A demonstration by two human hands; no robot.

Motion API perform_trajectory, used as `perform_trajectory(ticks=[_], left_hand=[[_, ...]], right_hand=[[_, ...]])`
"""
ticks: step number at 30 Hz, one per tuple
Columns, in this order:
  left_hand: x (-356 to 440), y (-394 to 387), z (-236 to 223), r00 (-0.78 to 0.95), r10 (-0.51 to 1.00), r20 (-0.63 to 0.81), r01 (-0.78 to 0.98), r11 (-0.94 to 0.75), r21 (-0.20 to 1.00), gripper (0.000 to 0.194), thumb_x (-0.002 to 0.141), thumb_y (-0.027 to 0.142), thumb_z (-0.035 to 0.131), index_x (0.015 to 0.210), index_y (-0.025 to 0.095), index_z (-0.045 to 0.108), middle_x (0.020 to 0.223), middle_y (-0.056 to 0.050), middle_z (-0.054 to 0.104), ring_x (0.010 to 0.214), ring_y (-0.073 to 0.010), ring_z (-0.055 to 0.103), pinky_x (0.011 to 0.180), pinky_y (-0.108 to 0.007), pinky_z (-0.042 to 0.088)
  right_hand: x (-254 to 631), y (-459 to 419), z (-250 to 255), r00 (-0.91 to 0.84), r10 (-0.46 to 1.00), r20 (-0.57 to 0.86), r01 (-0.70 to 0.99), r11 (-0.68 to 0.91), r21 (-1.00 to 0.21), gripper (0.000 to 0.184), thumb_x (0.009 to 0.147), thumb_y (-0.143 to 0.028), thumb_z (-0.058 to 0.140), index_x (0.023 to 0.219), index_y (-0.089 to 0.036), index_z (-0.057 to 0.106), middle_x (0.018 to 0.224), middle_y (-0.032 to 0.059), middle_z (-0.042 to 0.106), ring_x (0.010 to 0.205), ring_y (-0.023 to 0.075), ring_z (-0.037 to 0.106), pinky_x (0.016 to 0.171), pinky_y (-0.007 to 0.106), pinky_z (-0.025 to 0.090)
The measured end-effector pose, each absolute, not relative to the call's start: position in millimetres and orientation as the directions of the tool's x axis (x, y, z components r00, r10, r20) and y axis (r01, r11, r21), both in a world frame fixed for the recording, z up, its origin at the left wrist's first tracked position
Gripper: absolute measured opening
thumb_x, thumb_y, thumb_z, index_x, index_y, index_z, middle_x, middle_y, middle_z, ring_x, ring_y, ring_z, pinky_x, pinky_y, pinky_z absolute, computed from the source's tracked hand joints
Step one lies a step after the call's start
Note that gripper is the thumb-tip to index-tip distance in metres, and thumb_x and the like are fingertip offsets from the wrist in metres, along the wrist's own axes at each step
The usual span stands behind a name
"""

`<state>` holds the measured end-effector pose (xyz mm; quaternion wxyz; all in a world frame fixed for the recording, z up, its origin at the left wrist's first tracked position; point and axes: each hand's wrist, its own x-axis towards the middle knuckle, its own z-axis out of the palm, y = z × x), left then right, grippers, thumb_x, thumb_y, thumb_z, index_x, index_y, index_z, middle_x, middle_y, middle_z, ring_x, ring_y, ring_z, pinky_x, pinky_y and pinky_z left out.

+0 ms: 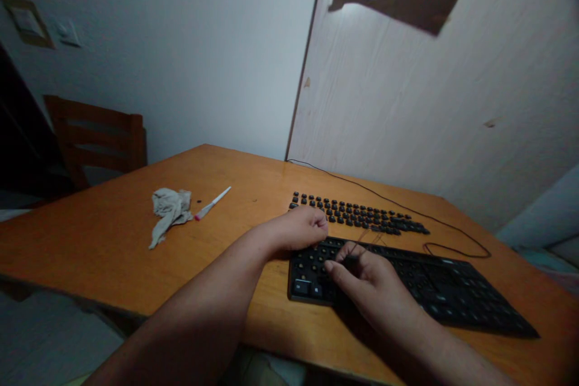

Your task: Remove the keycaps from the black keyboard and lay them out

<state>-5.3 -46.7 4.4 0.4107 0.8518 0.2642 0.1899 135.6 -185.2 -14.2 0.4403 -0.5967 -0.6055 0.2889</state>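
Observation:
A black keyboard (452,280) lies on the table in front of me, many of its left-hand switches bare and a few keycaps still on its lower left corner. My right hand (362,268) is over its left half, thumb and fingers pinched on what looks like a wire keycap puller (362,240), its thin wires sticking up past the fingers. At the keyboard's upper left edge my left hand (305,227) is closed, fingers curled; anything inside is hidden. Just behind both hands, removed keycaps (357,212) are laid out in rows.
On the wooden table (131,265) at left are a crumpled grey cloth (172,208), a white brush (215,202) with a pink tip and a small dark piece (199,201). A black cable (362,184) runs along the back and right. A wooden chair (99,132) stands behind.

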Motion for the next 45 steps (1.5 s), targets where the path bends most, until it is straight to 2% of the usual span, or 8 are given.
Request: perform_trajectory(ticks=[4, 12, 18, 24, 29, 33, 36, 45], left_hand=[[-5, -48, 5, 0.796, 0.597, 0.103, 0.300, -0.537, 0.788, 0.011, 0.076, 0.019, 0.051, 0.077, 0.014, 0.062, 0.068, 0.000, 0.059, 0.065, -0.0118, 0.052, 0.053, -0.020, 0.033], [-6, -49, 7, 0.810, 0.584, 0.063, 0.338, -0.551, 0.763, 0.014, 0.073, 0.014, 0.049, 0.079, 0.015, 0.061, 0.071, 0.000, 0.060, 0.067, -0.0119, 0.053, 0.055, -0.020, 0.035], [-7, -48, 5, 0.813, 0.577, 0.077, 0.319, -0.552, 0.770, 0.014, 0.071, 0.014, 0.050, 0.077, 0.016, 0.061, 0.070, 0.000, 0.060, 0.066, -0.0124, 0.053, 0.053, -0.020, 0.033], [-6, -51, 7, 0.794, 0.598, 0.105, 0.285, -0.520, 0.805, 0.011, 0.072, 0.015, 0.052, 0.076, 0.016, 0.062, 0.068, 0.000, 0.059, 0.064, -0.0118, 0.051, 0.053, -0.020, 0.033], [-3, -55, 10, 0.753, 0.649, 0.106, 0.178, -0.356, 0.918, 0.012, 0.077, 0.024, 0.056, 0.083, 0.015, 0.061, 0.070, 0.000, 0.058, 0.062, -0.0105, 0.051, 0.053, -0.019, 0.034], [-2, -59, 12, 0.802, 0.595, 0.048, 0.037, -0.130, 0.991, 0.023, 0.078, 0.026, 0.061, 0.098, 0.015, 0.060, 0.081, -0.002, 0.063, 0.065, -0.0092, 0.056, 0.060, -0.021, 0.041], [-2, -60, 13, 0.833, 0.552, 0.040, -0.024, -0.037, 0.999, 0.028, 0.078, 0.026, 0.065, 0.102, 0.014, 0.060, 0.083, -0.002, 0.062, 0.068, -0.0095, 0.059, 0.065, -0.023, 0.045], [-1, -61, 16, 0.820, 0.570, 0.042, -0.061, 0.014, 0.998, 0.023, 0.075, 0.019, 0.065, 0.097, 0.014, 0.059, 0.073, 0.000, 0.063, 0.064, -0.0093, 0.061, 0.066, -0.023, 0.047]], right_hand=[[136, -187, -19, 0.113, 0.971, 0.209, 0.507, 0.125, -0.853, 0.017, 0.088, -0.035, 0.058, 0.080, -0.020, 0.052, 0.066, -0.0034, 0.050, 0.059, 0.0126, 0.045, 0.055, 0.025, 0.036], [133, -190, -21, 0.182, 0.951, 0.251, 0.462, 0.142, -0.876, 0.020, 0.087, -0.033, 0.058, 0.075, -0.021, 0.048, 0.061, -0.0042, 0.046, 0.054, 0.0114, 0.039, 0.049, 0.024, 0.028], [137, -190, -14, 0.287, 0.916, 0.281, 0.449, 0.131, -0.884, 0.024, 0.085, -0.035, 0.060, 0.070, -0.021, 0.049, 0.060, -0.0038, 0.046, 0.056, 0.0129, 0.043, 0.054, 0.026, 0.035], [143, -188, -12, 0.337, 0.907, 0.254, 0.387, 0.112, -0.915, 0.025, 0.084, -0.039, 0.063, 0.072, -0.021, 0.049, 0.059, -0.0042, 0.047, 0.054, 0.0134, 0.043, 0.052, 0.026, 0.035], [149, -183, -1, 0.391, 0.868, 0.305, 0.386, 0.146, -0.911, 0.026, 0.085, -0.040, 0.062, 0.072, -0.021, 0.050, 0.059, -0.0039, 0.050, 0.055, 0.0134, 0.045, 0.054, 0.026, 0.036], [151, -175, 11, 0.400, 0.839, 0.368, 0.404, 0.199, -0.893, 0.024, 0.086, -0.039, 0.062, 0.074, -0.021, 0.051, 0.061, -0.0034, 0.052, 0.057, 0.0135, 0.046, 0.056, 0.025, 0.037], [150, -167, 16, 0.399, 0.828, 0.394, 0.413, 0.221, -0.884, 0.024, 0.085, -0.040, 0.062, 0.075, -0.021, 0.052, 0.061, -0.0031, 0.053, 0.056, 0.0136, 0.047, 0.055, 0.025, 0.037], [149, -151, 10, 0.349, 0.805, 0.481, 0.434, 0.315, -0.844, 0.022, 0.086, -0.037, 0.063, 0.075, -0.020, 0.054, 0.066, -0.0020, 0.054, 0.059, 0.0137, 0.050, 0.056, 0.025, 0.039]])
